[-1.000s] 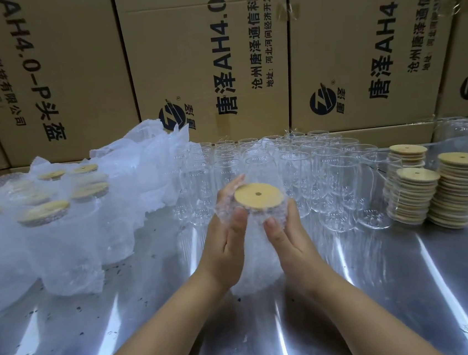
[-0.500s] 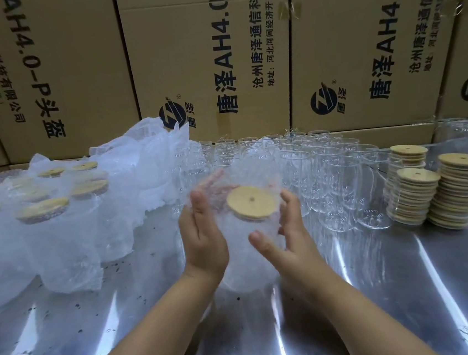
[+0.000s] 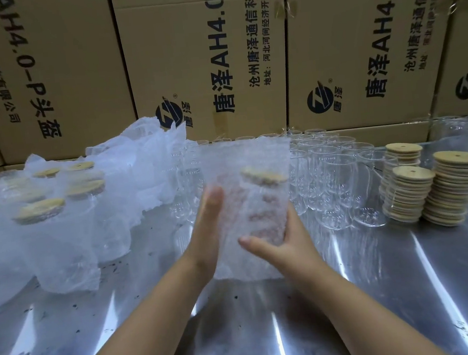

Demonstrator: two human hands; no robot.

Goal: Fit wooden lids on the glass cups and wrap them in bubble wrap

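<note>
A glass cup (image 3: 262,212) with a wooden lid (image 3: 261,176) stands tilted at the centre, inside a sheet of bubble wrap (image 3: 248,155) that rises above the lid. My left hand (image 3: 209,232) presses flat against the wrap's left side with straight fingers. My right hand (image 3: 289,243) grips the wrapped cup from the right. Its fingers show pink through the wrap behind the cup, and its thumb lies across the front. The cup's base is hidden by the wrap.
Several wrapped, lidded cups (image 3: 40,215) sit at the left under loose wrap. Rows of bare glass cups (image 3: 331,184) stand behind and to the right. Three stacks of wooden lids (image 3: 453,186) stand at the right. Cardboard boxes (image 3: 203,65) wall the back of the metal table (image 3: 270,318).
The bubble wrap has come up over the lid, which was bare before. My left hand has flattened against the side, and my right hand's fingers have gone round behind the cup.
</note>
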